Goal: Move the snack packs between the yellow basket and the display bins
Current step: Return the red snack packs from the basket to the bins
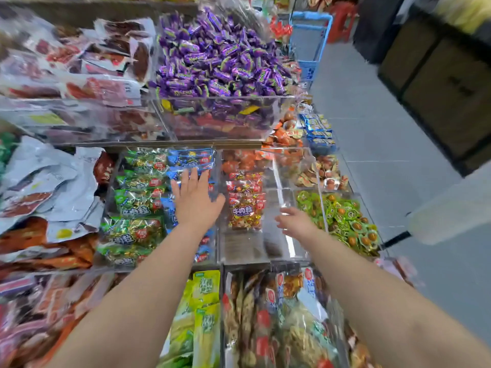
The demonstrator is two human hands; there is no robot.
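Note:
Clear display bins hold snack packs in rows. My left hand (195, 197) is spread flat with straight fingers over the blue snack packs (190, 159), beside the green packs (135, 200). Just right of it, red snack packs (245, 200) lie in a clear bin (268, 251) whose front half is bare. My right hand (293, 221) hovers over that bin's right side, blurred, fingers loosely extended, holding nothing. No yellow basket is in view.
A bin of purple candies (220, 62) sits on the upper tier, with meat packs (79, 65) to its left. Green round snacks (342, 219) fill the bin on the right. Beyond lie the grey floor aisle (372, 115) and a blue basket (308, 41).

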